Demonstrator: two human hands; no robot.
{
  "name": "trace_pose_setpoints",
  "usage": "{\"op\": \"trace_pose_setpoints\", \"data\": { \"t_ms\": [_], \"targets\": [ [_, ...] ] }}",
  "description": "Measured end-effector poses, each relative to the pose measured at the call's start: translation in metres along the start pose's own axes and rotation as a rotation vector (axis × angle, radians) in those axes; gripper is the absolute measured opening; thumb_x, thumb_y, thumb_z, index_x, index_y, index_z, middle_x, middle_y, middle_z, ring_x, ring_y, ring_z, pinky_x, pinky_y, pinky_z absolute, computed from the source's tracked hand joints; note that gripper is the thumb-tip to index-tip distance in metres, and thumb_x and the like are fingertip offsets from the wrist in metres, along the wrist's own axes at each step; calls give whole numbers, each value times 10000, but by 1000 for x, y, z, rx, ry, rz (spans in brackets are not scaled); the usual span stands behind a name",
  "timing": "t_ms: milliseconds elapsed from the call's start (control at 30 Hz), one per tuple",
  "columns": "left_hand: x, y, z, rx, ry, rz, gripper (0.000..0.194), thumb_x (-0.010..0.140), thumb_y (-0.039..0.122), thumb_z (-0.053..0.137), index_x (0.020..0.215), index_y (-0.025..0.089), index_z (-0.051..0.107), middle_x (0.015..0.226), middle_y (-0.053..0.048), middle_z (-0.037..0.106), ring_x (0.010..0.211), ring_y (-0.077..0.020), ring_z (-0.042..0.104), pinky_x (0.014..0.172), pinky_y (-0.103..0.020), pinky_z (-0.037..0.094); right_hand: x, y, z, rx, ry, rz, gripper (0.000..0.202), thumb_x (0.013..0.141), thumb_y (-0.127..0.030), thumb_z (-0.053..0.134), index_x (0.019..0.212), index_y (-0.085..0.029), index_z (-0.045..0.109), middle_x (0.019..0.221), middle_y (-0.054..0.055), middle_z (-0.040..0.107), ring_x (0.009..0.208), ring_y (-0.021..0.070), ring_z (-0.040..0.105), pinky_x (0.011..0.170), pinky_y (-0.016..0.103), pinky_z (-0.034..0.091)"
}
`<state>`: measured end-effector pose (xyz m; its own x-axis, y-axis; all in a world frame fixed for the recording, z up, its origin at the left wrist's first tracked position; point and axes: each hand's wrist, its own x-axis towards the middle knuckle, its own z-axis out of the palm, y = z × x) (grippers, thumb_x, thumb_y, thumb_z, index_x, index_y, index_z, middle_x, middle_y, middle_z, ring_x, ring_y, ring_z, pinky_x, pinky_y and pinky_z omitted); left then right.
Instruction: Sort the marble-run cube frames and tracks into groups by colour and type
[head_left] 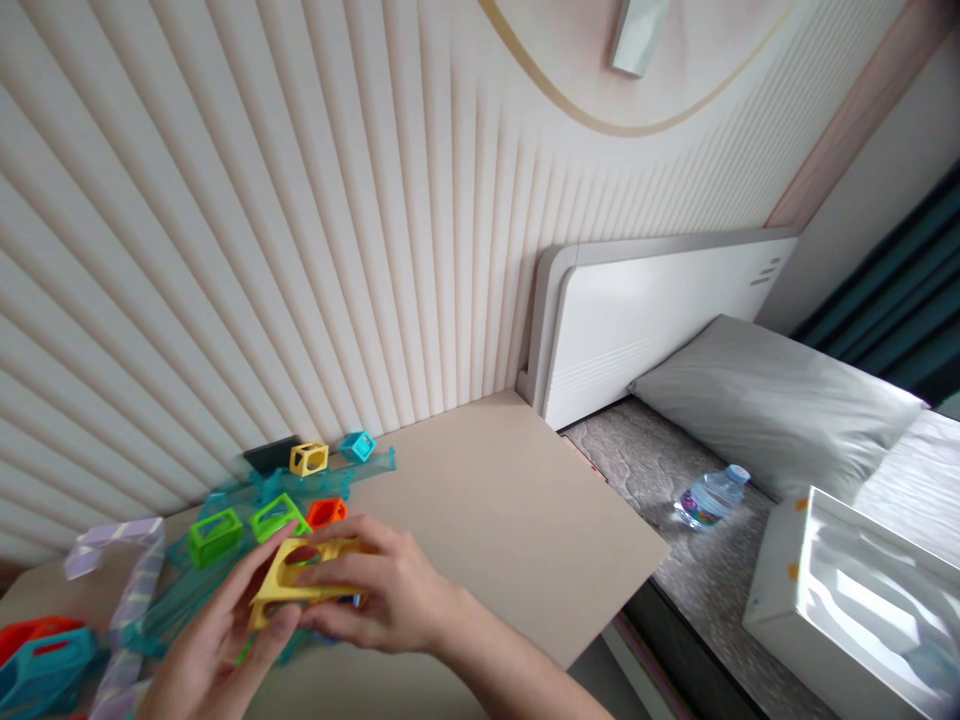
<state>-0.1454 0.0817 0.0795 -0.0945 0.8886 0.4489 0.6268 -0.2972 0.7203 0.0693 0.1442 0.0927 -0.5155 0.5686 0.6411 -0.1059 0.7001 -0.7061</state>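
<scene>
Both hands hold a yellow plastic toy block [279, 578] with round openings, low over the table. My left hand [214, 625] is closed on its left side, thumb at the lower edge. My right hand [386, 582] wraps the right side, its fingers lying across the upper face. Something blue shows partly beneath the block, too hidden to name. Just beyond are a green open-sided block [215, 538], a second green block [276, 517] and an orange block [327, 512]. Farther back, a small yellow block [309, 459] and a light blue block [357, 446] sit near translucent teal pieces [300, 488].
A purple-and-white strip [135, 590] and blurred blue pieces [49, 668] lie at left. A dark flat object [268, 456] leans by the ribbed wall [337, 250]. Right of the beige table [510, 500], a bed holds a water bottle [709, 497], a white box [776, 590] and a pillow [780, 400].
</scene>
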Motion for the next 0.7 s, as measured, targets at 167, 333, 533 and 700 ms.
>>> {"op": "trace_pose_setpoints", "data": {
  "t_ms": [167,333,533,700],
  "targets": [
    [40,40,-2,-446,197,-431,669,666,546,853,1226,240,652,1149,-75,753,1012,-302,741,739,-287,648,44,-13,-3,-33,214,-17,545,824,-476,788,1291,-251,621,1317,114,620,1220,237,612,1030,342,512],
    [56,59,-6,-709,403,-411,584,695,538,840,1133,223,616,1107,-67,734,947,-266,744,743,-316,634,90,-15,15,310,353,300,430,902,-535,669,1206,-233,660,1103,82,709,920,205,690,766,312,575],
    [54,53,-27,-663,279,-422,599,747,470,828,1245,227,601,1237,-95,708,1113,-274,703,925,-332,588,108,-11,41,357,366,386,431,929,-552,619,1150,-190,694,1021,91,734,898,222,687,779,333,560],
    [44,41,-55,-642,173,-407,630,798,414,795,1355,265,541,1300,-100,689,1175,-283,680,955,-347,577,98,-16,41,425,114,353,477,947,-477,643,1369,-255,607,1361,109,634,1176,260,635,939,372,550]
  ]
}}
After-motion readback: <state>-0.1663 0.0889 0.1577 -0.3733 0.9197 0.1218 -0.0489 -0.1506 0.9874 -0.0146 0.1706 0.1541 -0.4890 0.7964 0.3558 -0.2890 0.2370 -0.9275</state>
